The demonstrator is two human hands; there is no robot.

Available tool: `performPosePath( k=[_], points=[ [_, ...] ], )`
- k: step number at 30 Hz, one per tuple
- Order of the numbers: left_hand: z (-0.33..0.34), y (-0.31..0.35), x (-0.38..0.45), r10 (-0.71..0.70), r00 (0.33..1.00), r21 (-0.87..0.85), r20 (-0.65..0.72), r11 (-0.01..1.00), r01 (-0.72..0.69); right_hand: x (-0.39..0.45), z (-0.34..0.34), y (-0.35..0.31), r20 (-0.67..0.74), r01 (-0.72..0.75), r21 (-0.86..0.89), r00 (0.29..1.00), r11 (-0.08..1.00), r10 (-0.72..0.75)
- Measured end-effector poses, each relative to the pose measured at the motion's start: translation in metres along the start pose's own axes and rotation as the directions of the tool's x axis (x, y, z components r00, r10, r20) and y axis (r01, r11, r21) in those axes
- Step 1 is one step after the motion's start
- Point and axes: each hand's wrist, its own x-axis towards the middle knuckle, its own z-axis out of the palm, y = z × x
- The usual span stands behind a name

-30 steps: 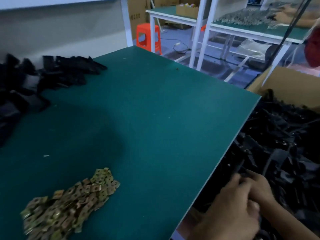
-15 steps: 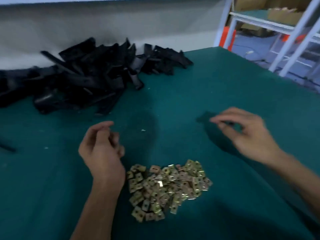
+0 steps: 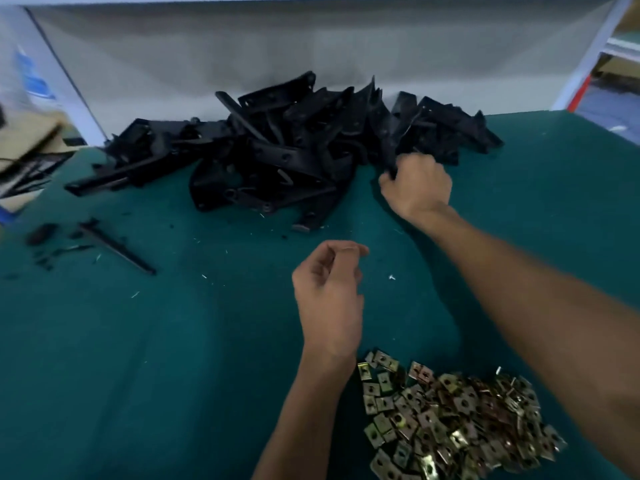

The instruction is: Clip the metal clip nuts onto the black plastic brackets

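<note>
Closest to the camera there's a heap of brass-coloured metal clip nuts (image 3: pixel 457 420) sitting on the green surface (image 3: pixel 138 358), just behind and to the right of the left wrist. The left hand (image 3: pixel 329 296) hovers above the surface a bit further out, grip narrow: fingers curled in loosely with thumb and forefinger tips nearly meeting. Can't tell if there's a nut pinched in there, nothing shows from this angle. Little pale flecks and shavings (image 3: pixel 392 277) are scattered on the surface around that hand. Further out and to the right, the right hand (image 3: pixel 417 187) is reaching to the near edge of the big pile of black plastic brackets (image 3: pixel 294 147), grip closed around the lower end of one bracket (image 3: pixel 388 140) that stands up out of the pile, fingers wrapped over it. The pile itself spreads left and right of that hand, right up against the pale back wall (image 3: pixel 311 46). Way off to the left of both hands there's a lone black strip (image 3: pixel 117 247) lying flat on the surface with some small black bits (image 3: pixel 41 233) beside it. Beyond that, at the far left edge, something brown like cardboard (image 3: pixel 24 143), too blurry to say more.
</note>
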Motion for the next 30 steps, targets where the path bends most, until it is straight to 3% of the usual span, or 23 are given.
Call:
performPosePath(
  k=[3,5,7,10,12,14,16,17,19,22,25,28,30],
  points=[
    [-0.001,-0.001,0.000,-0.025,1.000,-0.049,-0.002,0.998,0.025,-0.010,-0.024,0.014,-0.059,-0.093,0.234,0.992,0.968,0.109],
    [0.000,-0.003,-0.001,-0.040,0.999,-0.082,0.014,0.996,0.041,-0.023,-0.046,0.022,0.007,-0.196,0.534,0.974,0.823,0.228],
    [0.001,-0.003,-0.001,-0.039,0.999,-0.085,0.000,0.996,0.038,-0.043,-0.068,0.032,0.046,-0.237,0.676,0.959,0.698,0.281],
    [0.002,-0.004,-0.003,0.073,0.997,0.027,-0.032,0.997,-0.072,-0.084,-0.099,0.048,0.027,-0.180,0.766,0.968,0.618,0.249],
    [0.005,-0.002,-0.006,0.203,0.979,0.171,-0.013,0.965,-0.198,-0.112,-0.114,0.055,0.111,-0.157,0.869,0.986,0.469,0.125],
    [0.008,0.000,-0.009,0.429,0.901,0.431,0.064,0.803,-0.413,-0.137,-0.121,0.057,0.241,-0.208,0.914,0.969,0.348,-0.053],
    [0.010,-0.001,-0.013,0.636,0.740,0.678,0.220,0.445,-0.585,-0.154,-0.121,0.056,0.320,-0.252,0.914,0.929,0.318,-0.183],
    [0.010,-0.003,-0.014,0.663,0.689,0.770,0.291,0.265,-0.581,-0.159,-0.119,0.054,0.332,-0.251,0.911,0.917,0.329,-0.222],
    [0.010,-0.006,-0.017,0.605,0.712,0.888,0.357,0.018,-0.460,-0.166,-0.115,0.048,0.310,-0.210,0.907,0.919,0.365,-0.243],
    [0.010,-0.008,-0.017,0.507,0.780,0.928,0.366,-0.145,-0.342,-0.170,-0.108,0.039,0.276,-0.152,0.886,0.932,0.438,-0.235],
    [0.010,-0.008,-0.017,0.464,0.783,0.910,0.414,-0.190,-0.368,-0.172,-0.105,0.035,0.281,-0.117,0.860,0.921,0.497,-0.269],
    [0.007,-0.008,-0.015,0.391,0.768,0.851,0.507,-0.085,-0.518,-0.173,-0.109,0.036,0.327,-0.143,0.871,0.883,0.470,-0.337],
    [0.005,-0.005,-0.013,0.414,0.762,0.843,0.498,-0.026,-0.537,-0.174,-0.111,0.040,0.380,-0.203,0.881,0.841,0.427,-0.385]
  ],
)
